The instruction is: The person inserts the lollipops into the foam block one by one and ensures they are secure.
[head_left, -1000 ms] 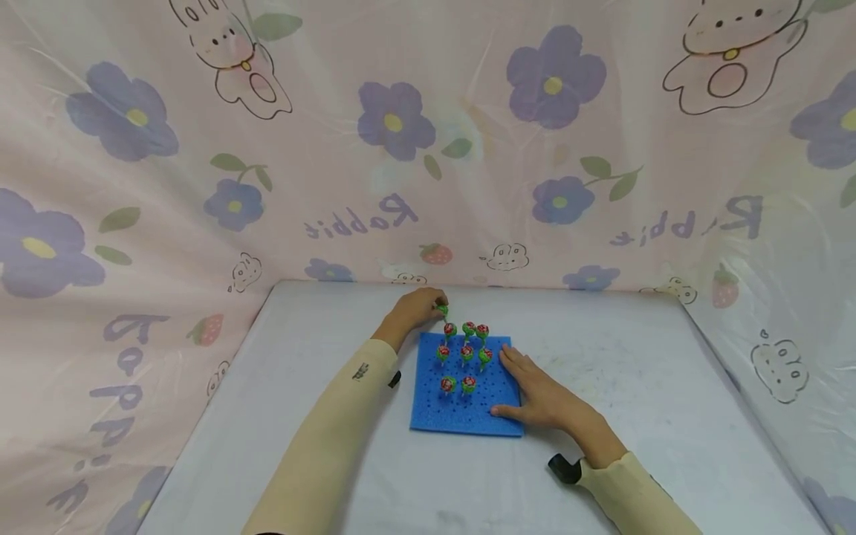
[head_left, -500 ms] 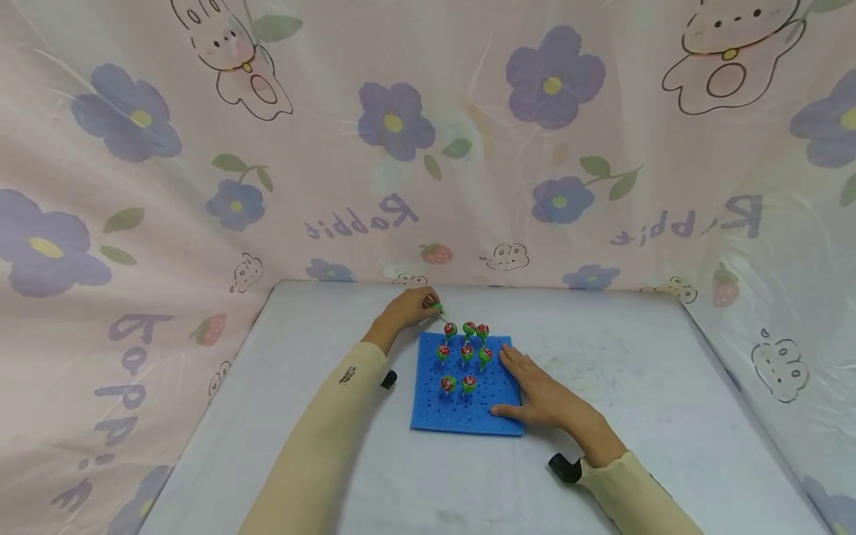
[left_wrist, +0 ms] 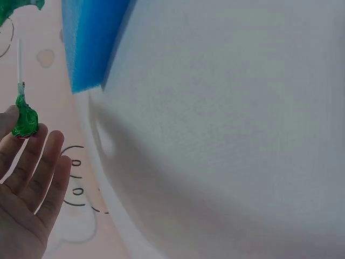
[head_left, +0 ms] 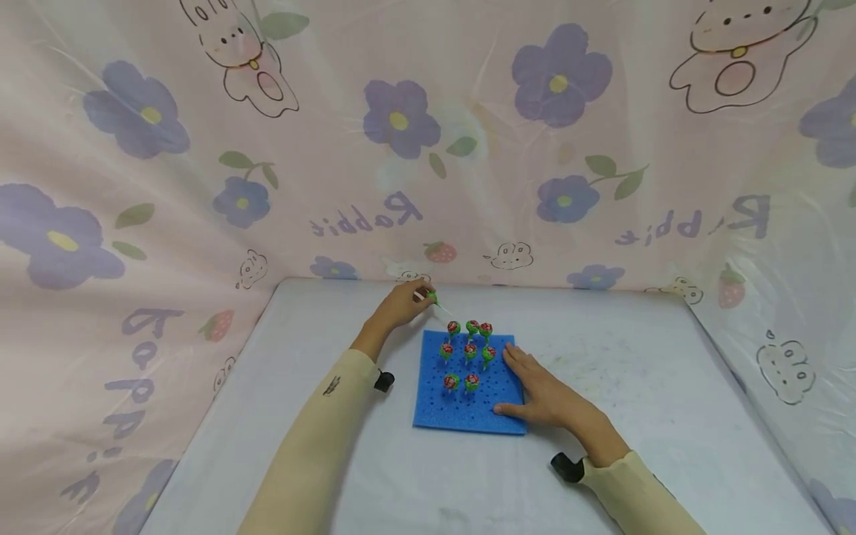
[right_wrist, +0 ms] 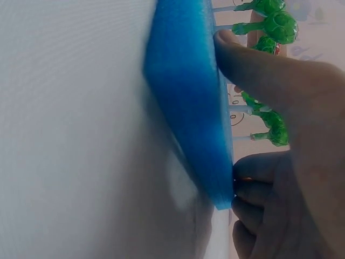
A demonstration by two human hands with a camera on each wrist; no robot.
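Note:
Thumb and fingertips of my left hand (head_left: 401,305) pinch a green-wrapped lollipop (left_wrist: 25,120) by its candy head, beyond the far left corner of the blue foam board (head_left: 435,413). Its white stick points toward the board and is apart from it. Several red-and-green lollipops (head_left: 471,351) stand upright in the board in rows, with two in the nearest row. My right hand (head_left: 550,400) rests on the board's right edge, thumb and fingers spread; in the right wrist view the thumb and fingertips touch its top face.
Many small holes dot the board's top. It lies on a white table (head_left: 321,475), and a patterned pink curtain (head_left: 468,171) hangs around the back and sides. Black wrist-worn pieces (head_left: 567,468) sit by the cuffs.
My left hand has drawn back to the left and away from the board with the lollipop, whose stick has come out to the side. The right hand keeps its place.

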